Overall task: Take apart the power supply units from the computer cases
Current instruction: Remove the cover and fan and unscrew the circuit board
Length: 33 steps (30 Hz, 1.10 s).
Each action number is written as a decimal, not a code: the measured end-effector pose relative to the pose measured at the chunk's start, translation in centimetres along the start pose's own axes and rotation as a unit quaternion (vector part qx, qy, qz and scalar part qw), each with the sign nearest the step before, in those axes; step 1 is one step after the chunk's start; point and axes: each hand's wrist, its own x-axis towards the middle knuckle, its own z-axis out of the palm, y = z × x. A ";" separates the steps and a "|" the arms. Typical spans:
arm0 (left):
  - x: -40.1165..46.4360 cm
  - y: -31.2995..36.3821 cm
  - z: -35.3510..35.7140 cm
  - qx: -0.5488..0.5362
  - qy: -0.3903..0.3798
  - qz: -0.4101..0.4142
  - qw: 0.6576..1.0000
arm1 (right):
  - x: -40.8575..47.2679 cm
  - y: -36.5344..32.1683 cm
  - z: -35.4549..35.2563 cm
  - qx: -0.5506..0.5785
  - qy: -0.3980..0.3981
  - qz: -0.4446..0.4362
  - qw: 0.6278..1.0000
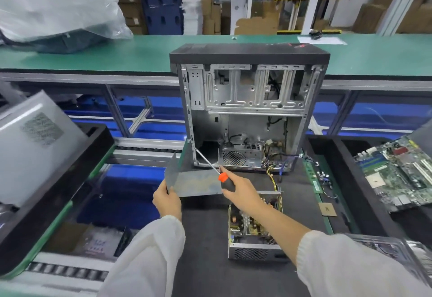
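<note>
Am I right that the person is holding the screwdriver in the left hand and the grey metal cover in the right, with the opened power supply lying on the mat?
Not quite: the hands are swapped. The head view shows the right hand gripping the screwdriver and the left hand holding the grey metal cover. The opened power supply does lie on the mat.

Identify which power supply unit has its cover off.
The power supply unit on the mat nearest the person: its circuit board shows. The other unit remains closed inside the case.

The open computer case (249,107) stands upright on the dark mat. Just before it, the left hand (167,199) grips a bent metal cover (194,182), the right hand (240,190) a screwdriver (218,171); nearer lies an opened unit, probably the power supply (253,231).
</note>
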 end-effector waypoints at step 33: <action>-6.9 2.0 0.6 0.083 -0.154 0.133 0.975 | -2.2 5.6 -7.3 -0.217 0.063 0.189 0.956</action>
